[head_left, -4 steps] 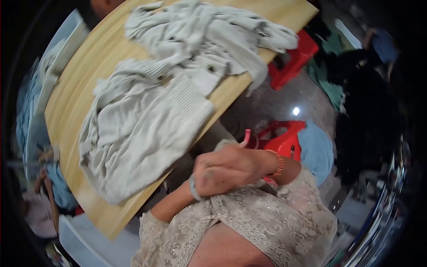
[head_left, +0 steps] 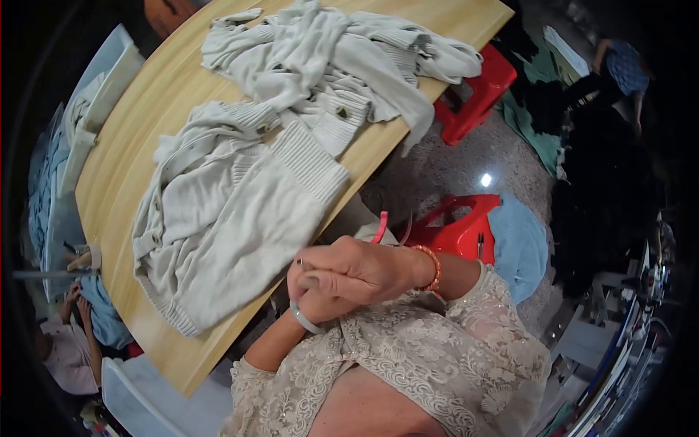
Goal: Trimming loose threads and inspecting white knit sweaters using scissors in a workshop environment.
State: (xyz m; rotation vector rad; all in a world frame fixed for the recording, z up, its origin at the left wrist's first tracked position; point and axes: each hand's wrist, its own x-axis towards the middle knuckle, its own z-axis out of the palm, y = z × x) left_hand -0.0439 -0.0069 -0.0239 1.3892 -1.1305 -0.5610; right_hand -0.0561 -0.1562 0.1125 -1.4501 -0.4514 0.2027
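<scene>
My right hand (head_left: 357, 271) is closed and pressed against my left hand (head_left: 314, 300), in front of my chest at the table edge. A beaded orange bracelet (head_left: 435, 268) circles my right wrist, and a pale bangle (head_left: 304, 318) my left. My left fingers show only in part and look curled in against the right ones. What lies between the hands is hidden. Behind my right hand a pink curved strip (head_left: 381, 227) sticks up beside a thin pale piece; its kind is unclear. Nearest to my hands lies a cream knitted garment (head_left: 233, 226) with a ribbed band, flat on the table.
A second cream knit (head_left: 313, 58), crumpled and with buttons, hangs partly over the wooden table's (head_left: 116, 189) edge. Red plastic stools (head_left: 455, 233) stand at right, one with blue cloth (head_left: 518, 244). Pale bins (head_left: 145, 393) flank the table's left side. Other people are at left and far right.
My joined hands have shifted slightly left and down, the right one turning over the left. The pink strip has moved left too. The garments have stayed in place.
</scene>
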